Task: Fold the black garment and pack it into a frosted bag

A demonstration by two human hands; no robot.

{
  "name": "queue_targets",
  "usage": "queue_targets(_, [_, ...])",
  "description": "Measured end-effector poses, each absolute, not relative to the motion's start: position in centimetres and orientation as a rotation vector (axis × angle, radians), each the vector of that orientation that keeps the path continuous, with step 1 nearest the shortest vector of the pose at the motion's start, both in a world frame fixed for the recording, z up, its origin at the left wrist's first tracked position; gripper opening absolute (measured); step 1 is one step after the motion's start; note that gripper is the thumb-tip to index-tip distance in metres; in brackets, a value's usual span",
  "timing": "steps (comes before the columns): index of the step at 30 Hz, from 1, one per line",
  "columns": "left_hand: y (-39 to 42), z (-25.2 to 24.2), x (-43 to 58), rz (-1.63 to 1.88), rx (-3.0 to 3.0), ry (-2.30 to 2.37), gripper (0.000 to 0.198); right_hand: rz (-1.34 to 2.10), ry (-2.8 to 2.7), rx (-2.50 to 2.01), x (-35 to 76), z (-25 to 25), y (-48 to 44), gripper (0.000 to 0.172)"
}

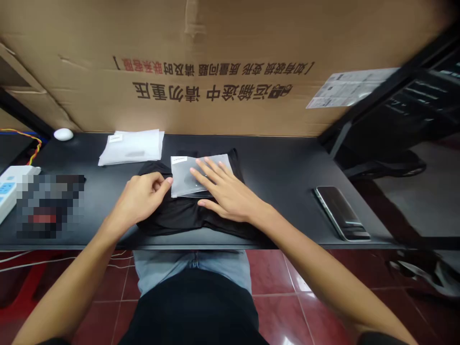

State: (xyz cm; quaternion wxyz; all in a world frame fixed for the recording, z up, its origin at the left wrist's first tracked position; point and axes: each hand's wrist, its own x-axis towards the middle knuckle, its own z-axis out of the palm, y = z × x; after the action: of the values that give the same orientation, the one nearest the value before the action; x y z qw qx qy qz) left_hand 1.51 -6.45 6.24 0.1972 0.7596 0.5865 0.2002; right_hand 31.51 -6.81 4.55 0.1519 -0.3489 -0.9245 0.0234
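Note:
A folded black garment (179,215) lies on the black table (280,167) right in front of me. On top of it rests a frosted plastic bag (183,175) with a small white label. My right hand (223,191) lies flat on the bag with its fingers stretched out. My left hand (142,196) is curled, pinching the bag's left edge between thumb and fingers.
A stack of similar white bags (132,146) lies behind on the left. A phone (341,213) lies at the right, a white mouse (63,134) and a power strip (10,189) at the far left. A large cardboard box (215,62) walls off the back.

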Motion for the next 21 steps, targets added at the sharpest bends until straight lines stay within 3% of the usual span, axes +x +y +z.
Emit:
queue_targets(3, [-6.1, 6.0, 1.5, 0.406, 2.092, 1.524, 0.051, 0.240, -2.702, -1.107, 31.0, 3.3, -6.7, 0.086])
queue_targets(8, [-5.4, 5.2, 1.4, 0.399, 1.948, 1.408, 0.040, 0.270, -2.730, -1.110, 31.1, 3.6, -6.8, 0.086])
queue_targets(10, [-5.2, 5.1, 1.3, 0.419, 1.891, 1.337, 0.038, 0.184, -2.709, -1.077, 30.7, 4.3, -6.6, 0.075])
queue_targets(14, [-4.9, 5.1, 1.4, 0.420, 1.829, 1.167, 0.037, -0.076, -2.626, -0.824, 28.7, 5.0, -5.9, 0.038])
queue_targets(21, [-4.5, 4.8, 2.5, 0.586, 1.420, 1.024, 0.047, -0.604, -2.608, -0.549, 25.8, 4.1, -4.5, 0.028])
